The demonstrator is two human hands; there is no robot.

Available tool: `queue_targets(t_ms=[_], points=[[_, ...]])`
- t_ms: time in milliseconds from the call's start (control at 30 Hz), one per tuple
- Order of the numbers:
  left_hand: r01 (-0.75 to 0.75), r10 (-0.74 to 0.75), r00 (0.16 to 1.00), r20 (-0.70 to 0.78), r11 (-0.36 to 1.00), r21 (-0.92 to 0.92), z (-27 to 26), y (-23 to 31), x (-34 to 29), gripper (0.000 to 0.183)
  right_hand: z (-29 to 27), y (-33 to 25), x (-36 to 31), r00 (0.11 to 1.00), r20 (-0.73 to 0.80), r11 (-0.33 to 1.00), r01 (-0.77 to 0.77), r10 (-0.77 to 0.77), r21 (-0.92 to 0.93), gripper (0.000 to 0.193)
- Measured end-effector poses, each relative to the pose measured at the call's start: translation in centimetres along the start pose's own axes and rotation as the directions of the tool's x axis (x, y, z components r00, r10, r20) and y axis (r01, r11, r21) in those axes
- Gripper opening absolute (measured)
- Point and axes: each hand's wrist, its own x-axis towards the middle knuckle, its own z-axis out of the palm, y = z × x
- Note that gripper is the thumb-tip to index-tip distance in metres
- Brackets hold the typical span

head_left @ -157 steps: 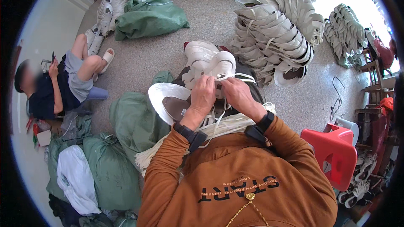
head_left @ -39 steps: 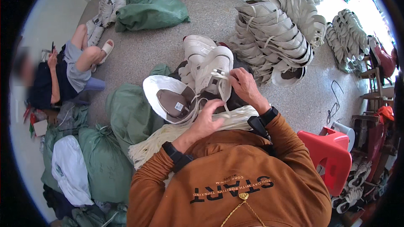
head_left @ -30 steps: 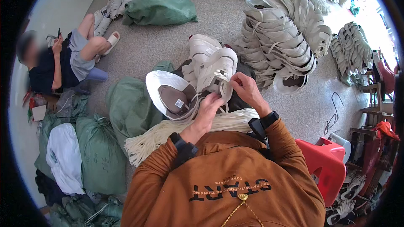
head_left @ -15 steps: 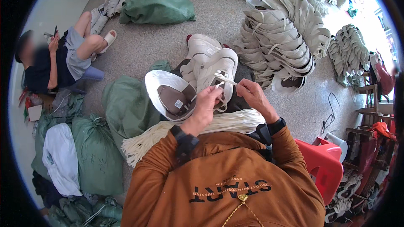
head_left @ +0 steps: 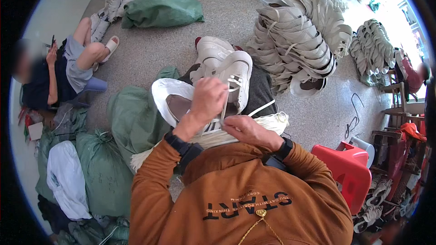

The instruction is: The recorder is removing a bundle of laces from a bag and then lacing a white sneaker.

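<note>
- Hands apart: the left hand [head_left: 209, 97] curls over the white lace [head_left: 225, 102], its grip hidden; the right hand [head_left: 247, 129] has fingertips at the near end, pinch unclear.
- Here's the white shoe [head_left: 238, 68], mid-scene, just beyond both hands!
- Near left, a bulging green sack [head_left: 106, 177], gathered at the top, contents hidden; a white bag [head_left: 68, 179] beside it.
- Far left, another green sack [head_left: 163, 7], its contents hidden too.

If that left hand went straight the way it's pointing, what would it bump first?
The left hand would probably bump the nearer white lace-up sneaker just ahead, but depth is hard to tell.
</note>
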Motion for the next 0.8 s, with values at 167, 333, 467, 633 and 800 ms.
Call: queue_targets(t_ms=[167, 333, 467, 633, 800], points=[[-0.174, 0.122, 0.982, 0.148, 0.886, 0.429, 3.8, 1.1, 2.7, 0.01, 0.3, 0.3, 0.3, 0.992, 0.093, 0.996, 0.087, -0.084, -0.028, 0.019], [-0.145, 0.162, 0.986, -0.033, 0.942, 0.303, 2.8, 0.4, 4.1, 0.012, -0.5, 2.9, -0.6, 0.998, -0.038, 0.992, -0.051, 0.047, -0.115, 0.018], [0.254, -0.551, 0.827, 0.111, 0.19, -0.948, -3.6, -0.3, 5.1, 0.011, -2.9, 3.5, -1.6, 0.991, -0.067, 0.993, -0.113, 0.115, 0.044, 0.02], [0.4, -0.381, 0.876, 0.295, 0.235, -0.886, -13.3, -6.0, 2.9, 0.02, -8.1, 1.2, -4.7, 0.952, -0.151, 0.874, -0.171, 0.265, 0.455, 0.018], [0.158, -0.164, 0.986, 0.036, 0.979, 0.131, -16.3, -9.8, 1.0, 0.018, -12.2, 0.2, -7.7, 0.895, -0.397, 0.618, 0.198, 0.202, 0.761, 0.026]])
